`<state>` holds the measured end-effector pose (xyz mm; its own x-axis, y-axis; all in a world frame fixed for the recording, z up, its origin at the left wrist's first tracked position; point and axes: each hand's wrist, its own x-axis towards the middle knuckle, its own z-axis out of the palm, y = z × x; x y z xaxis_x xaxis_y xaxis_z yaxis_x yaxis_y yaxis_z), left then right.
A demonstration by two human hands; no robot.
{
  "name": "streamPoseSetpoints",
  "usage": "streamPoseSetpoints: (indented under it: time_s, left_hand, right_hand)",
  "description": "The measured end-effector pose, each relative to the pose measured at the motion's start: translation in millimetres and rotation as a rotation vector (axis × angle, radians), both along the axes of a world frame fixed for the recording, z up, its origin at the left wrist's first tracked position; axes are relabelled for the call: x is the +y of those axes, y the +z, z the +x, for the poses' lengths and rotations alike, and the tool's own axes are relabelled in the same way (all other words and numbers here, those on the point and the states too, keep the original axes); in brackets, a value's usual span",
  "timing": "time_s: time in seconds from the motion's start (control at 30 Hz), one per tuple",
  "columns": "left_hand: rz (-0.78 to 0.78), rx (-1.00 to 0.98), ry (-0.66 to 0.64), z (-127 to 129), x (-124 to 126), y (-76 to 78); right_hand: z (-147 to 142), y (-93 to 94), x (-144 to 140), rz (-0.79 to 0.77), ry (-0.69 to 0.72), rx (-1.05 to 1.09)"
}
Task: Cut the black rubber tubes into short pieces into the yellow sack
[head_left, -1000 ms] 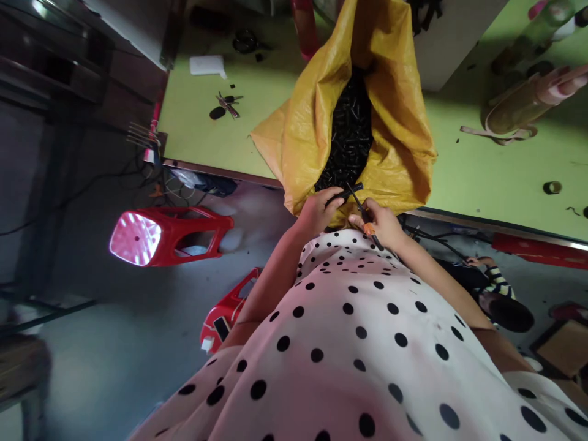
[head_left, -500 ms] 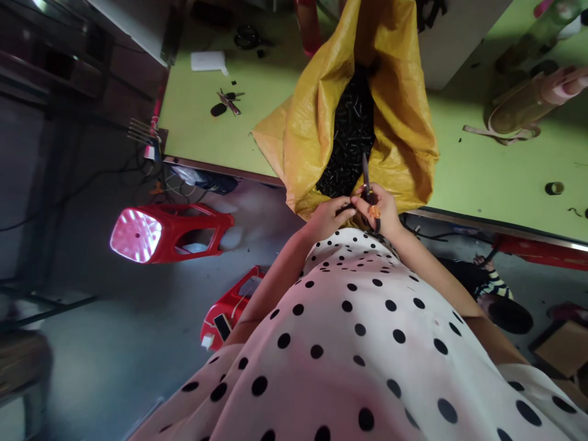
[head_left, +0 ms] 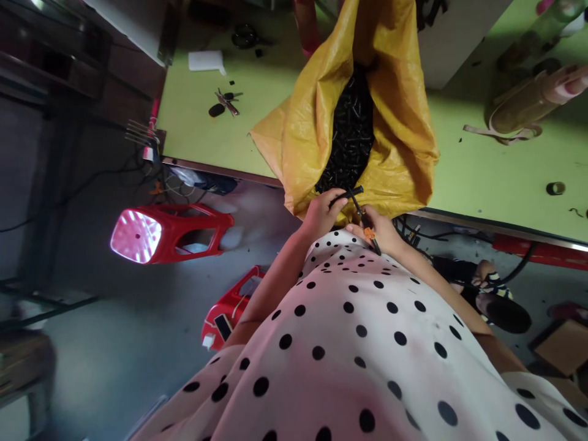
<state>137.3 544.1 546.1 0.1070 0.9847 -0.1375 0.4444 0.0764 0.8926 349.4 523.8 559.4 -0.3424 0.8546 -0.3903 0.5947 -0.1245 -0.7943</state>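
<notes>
Scissors (head_left: 361, 214), dark-bladed with orange on the handle, gripped by my right hand (head_left: 384, 232), could nick my left hand (head_left: 319, 213), pinching a slim black plastic-looking tube (head_left: 356, 191), if it slips.

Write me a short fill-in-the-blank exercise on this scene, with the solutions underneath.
1. The open sack around the small black pieces is coloured ____.
2. The left hand grips a black tube, and a bladed tool is held by the hand on the person's own ____ side.
3. The dots on the white garment are ____.
4. The stool with the glossy, light-streaked seat is ____.

Missing words: yellow; right; black; red.
</notes>
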Motion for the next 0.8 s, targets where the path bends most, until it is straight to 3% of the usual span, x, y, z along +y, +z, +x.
streamPoseSetpoints:
  time_s: [0.3, 0.5, 0.63, 0.8]
  left_hand:
    - [-0.003, 0.063, -0.056, -4.7, 2.5, -0.6]
    - [-0.017, -0.004, 0.029, -6.2, 2.0, -5.6]
    - [-0.087, -0.151, 0.122, -4.4, 0.1, -6.0]
    - [-0.167, -0.544, 0.284, 7.4, 14.7, 9.1]
  right_hand:
    - [-2.8, -3.5, 12.1, 0.144, 0.113, -0.134]
    - [-8.2, -14.3, 15.1, 0.212, 0.040, -0.119]
    - [-12.9, -19.4, 16.8, 0.209, -0.050, 0.037]
    - [-24.3, -25.1, 12.3, 0.039, -0.161, 0.400]
